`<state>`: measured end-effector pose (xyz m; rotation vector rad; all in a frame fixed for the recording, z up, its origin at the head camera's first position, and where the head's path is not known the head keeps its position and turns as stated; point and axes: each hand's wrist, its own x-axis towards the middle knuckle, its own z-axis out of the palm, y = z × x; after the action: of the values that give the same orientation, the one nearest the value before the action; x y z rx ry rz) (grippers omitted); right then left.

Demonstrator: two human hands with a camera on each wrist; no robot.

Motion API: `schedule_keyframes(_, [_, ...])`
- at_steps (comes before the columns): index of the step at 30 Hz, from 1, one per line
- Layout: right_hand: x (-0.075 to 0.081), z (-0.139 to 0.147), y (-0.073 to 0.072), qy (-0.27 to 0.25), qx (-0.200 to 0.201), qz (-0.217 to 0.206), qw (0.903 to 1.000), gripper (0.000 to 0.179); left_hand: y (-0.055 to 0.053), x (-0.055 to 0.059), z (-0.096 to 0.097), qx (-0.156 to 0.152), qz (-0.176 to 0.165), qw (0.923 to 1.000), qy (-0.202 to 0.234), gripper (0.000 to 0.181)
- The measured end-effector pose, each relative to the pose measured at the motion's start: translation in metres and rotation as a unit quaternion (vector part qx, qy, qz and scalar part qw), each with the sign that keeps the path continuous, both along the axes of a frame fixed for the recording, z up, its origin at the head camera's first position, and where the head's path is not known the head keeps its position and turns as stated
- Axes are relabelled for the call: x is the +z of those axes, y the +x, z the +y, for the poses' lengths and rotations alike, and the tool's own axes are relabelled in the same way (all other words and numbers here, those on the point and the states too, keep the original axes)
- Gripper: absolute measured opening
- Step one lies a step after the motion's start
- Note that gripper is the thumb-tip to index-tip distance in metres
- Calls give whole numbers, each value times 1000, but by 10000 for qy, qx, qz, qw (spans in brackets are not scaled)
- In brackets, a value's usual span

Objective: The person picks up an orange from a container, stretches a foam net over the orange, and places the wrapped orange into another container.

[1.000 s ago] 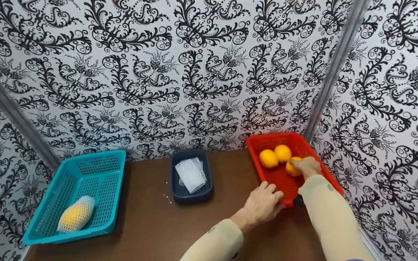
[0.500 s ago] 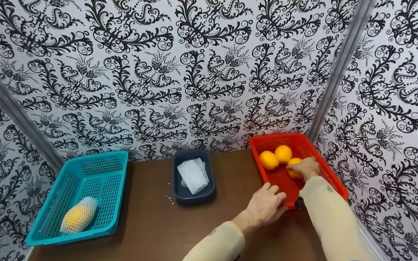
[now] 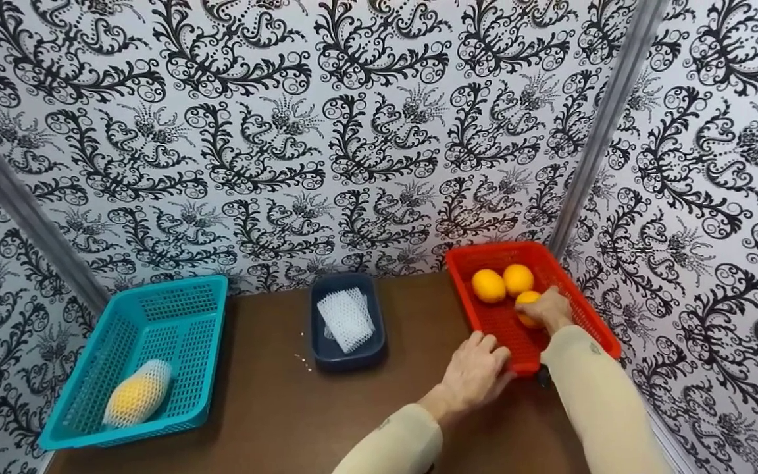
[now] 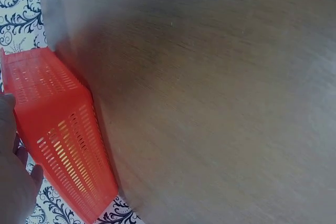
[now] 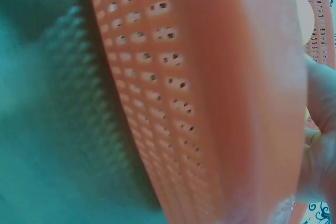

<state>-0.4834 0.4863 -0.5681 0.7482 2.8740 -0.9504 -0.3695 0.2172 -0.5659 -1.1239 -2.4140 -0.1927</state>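
In the head view my right hand (image 3: 550, 308) reaches into the red basket (image 3: 505, 337) and holds an orange (image 3: 528, 309) from its right side. The hand hides part of that fruit. Two more oranges, a left one (image 3: 488, 286) and a right one (image 3: 518, 279), lie side by side farther back in the basket. My left hand (image 3: 474, 370) grips the basket's near left corner, fingers over the rim. In the left wrist view the fingers (image 4: 35, 177) show at the rim. The basket wall fills much of the right wrist view, with the right hand at its edge.
A dark blue tray (image 3: 347, 361) with white foam net sleeves (image 3: 346, 318) stands mid-table. At left, a teal basket (image 3: 185, 342) holds a yellow fruit in a foam net (image 3: 137, 394). Patterned walls rise behind and beside the brown table (image 3: 274, 395).
The orange in my right hand has shifted slightly left and nearer within the red basket. My left hand stays on the basket rim. The head view has swayed a little.
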Motion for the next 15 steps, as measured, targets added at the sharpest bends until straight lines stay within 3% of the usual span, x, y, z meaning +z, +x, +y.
schedule_keyframes(4, [2,1,8,208,157,141,9996,105,4,0,-1,175,-22,9998,-20,24])
schedule_keyframes(7, [12,-4,17,226,177,151,9995,99,7,-1,-6,259,-128,9996,-46,26])
schedule_keyframes(15, [40,-22,33,229,282,564,9977,89,10,2,-25,350,-619,9962,493,35])
